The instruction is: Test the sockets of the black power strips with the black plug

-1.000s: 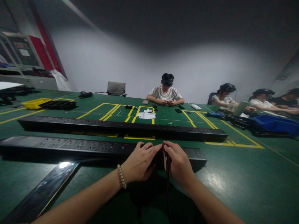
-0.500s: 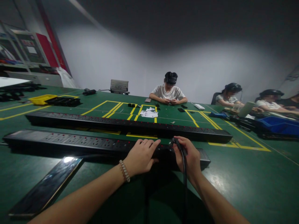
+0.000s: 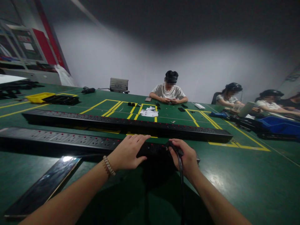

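Note:
A long black power strip [image 3: 58, 137] with rows of sockets and small red marks lies across the table before me. My left hand [image 3: 127, 150], wearing a ring and a beaded bracelet, is laid over this strip, its fingers across the top and its thumb at the near side. Near the strip's right end my right hand [image 3: 186, 156] is closed round a black plug [image 3: 172, 144] held against the socket face. Whether its pins are in a socket is hidden. The plug's black cable [image 3: 181, 187] hangs down toward me.
Behind lies a second black power strip [image 3: 140, 124]. A phone-like dark slab [image 3: 44, 187] is at the near left. Farther off are a yellow tray [image 3: 41, 97], a black tray [image 3: 61, 100], white papers [image 3: 149, 112] and blue bins [image 3: 278, 125]. Several people sit across the table.
The near power strip has slid left, and my left hand has moved left with it. My right hand has shifted slightly left, still holding the plug.

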A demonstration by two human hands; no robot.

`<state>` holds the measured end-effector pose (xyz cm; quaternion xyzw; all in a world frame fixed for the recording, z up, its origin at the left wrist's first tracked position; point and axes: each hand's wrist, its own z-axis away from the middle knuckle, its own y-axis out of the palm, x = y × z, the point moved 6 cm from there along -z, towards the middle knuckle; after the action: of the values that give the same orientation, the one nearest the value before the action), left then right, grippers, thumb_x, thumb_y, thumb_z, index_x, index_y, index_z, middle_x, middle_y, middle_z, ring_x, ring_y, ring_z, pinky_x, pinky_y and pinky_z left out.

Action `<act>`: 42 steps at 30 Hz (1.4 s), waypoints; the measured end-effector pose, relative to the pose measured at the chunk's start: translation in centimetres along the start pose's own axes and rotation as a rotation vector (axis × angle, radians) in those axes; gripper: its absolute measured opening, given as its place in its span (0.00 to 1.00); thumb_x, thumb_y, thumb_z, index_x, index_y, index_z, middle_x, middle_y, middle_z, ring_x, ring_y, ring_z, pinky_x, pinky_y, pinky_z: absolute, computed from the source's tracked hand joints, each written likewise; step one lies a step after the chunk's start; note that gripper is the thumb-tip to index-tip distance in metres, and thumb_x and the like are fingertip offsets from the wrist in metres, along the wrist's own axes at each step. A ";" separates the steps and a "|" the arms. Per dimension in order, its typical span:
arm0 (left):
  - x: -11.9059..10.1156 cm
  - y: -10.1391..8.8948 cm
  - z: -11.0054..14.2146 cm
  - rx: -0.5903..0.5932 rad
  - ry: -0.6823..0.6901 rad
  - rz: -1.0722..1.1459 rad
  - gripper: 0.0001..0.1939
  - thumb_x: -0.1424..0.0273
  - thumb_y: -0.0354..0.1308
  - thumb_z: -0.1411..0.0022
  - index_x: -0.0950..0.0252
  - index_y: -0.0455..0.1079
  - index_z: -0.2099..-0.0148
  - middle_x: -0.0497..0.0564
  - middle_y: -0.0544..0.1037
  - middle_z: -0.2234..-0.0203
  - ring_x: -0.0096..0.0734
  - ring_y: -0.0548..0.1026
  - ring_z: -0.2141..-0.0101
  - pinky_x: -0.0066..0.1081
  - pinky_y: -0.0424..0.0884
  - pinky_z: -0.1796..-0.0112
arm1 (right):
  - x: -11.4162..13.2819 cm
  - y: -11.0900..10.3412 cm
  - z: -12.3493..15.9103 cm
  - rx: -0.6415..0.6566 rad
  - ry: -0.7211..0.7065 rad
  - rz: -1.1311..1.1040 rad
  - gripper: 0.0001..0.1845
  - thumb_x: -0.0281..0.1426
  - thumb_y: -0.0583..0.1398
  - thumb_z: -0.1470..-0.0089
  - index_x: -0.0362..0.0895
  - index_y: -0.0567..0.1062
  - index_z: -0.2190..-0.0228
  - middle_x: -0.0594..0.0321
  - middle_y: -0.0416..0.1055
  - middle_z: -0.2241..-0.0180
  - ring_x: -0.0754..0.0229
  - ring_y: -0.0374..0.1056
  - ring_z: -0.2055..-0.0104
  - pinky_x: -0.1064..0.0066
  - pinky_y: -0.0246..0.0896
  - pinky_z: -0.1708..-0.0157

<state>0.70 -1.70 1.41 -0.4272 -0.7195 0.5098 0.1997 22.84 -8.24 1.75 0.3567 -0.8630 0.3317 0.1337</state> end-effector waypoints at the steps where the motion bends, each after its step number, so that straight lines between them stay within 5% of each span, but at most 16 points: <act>1: -0.1 -0.3 0.0 -0.020 0.002 0.005 0.40 0.61 0.64 0.43 0.61 0.54 0.31 0.59 0.71 0.41 0.50 0.71 0.45 0.49 0.64 0.46 | 0.0 0.1 0.0 0.011 -0.007 -0.006 0.07 0.28 0.62 0.42 0.46 0.73 0.60 0.54 0.79 0.55 0.54 0.77 0.56 0.60 0.75 0.55; 16: -2.7 0.3 -0.3 -0.035 0.064 0.092 0.35 0.65 0.61 0.41 0.61 0.56 0.34 0.57 0.73 0.45 0.49 0.71 0.47 0.50 0.66 0.47 | -0.2 0.5 -0.3 0.077 0.008 0.000 0.07 0.29 0.64 0.42 0.46 0.76 0.60 0.56 0.79 0.59 0.54 0.77 0.59 0.62 0.75 0.57; 32: -4.4 1.4 -0.9 -0.036 0.103 0.105 0.35 0.70 0.60 0.44 0.61 0.57 0.35 0.58 0.71 0.43 0.51 0.68 0.45 0.51 0.63 0.46 | 2.2 1.7 -0.3 0.225 -0.140 0.162 0.10 0.21 0.58 0.43 0.45 0.75 0.61 0.52 0.77 0.56 0.52 0.74 0.55 0.60 0.73 0.55; 42: -4.8 2.1 -0.8 0.015 0.104 0.104 0.46 0.71 0.60 0.48 0.59 0.47 0.30 0.57 0.69 0.40 0.54 0.67 0.43 0.53 0.60 0.44 | 1.9 1.9 0.3 0.243 -0.182 0.204 0.13 0.19 0.57 0.43 0.45 0.75 0.59 0.51 0.76 0.55 0.50 0.73 0.54 0.57 0.73 0.55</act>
<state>4.78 -4.91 0.58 -0.4884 -0.6811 0.5021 0.2133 20.21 -8.44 1.53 0.3092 -0.8569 0.4117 -0.0235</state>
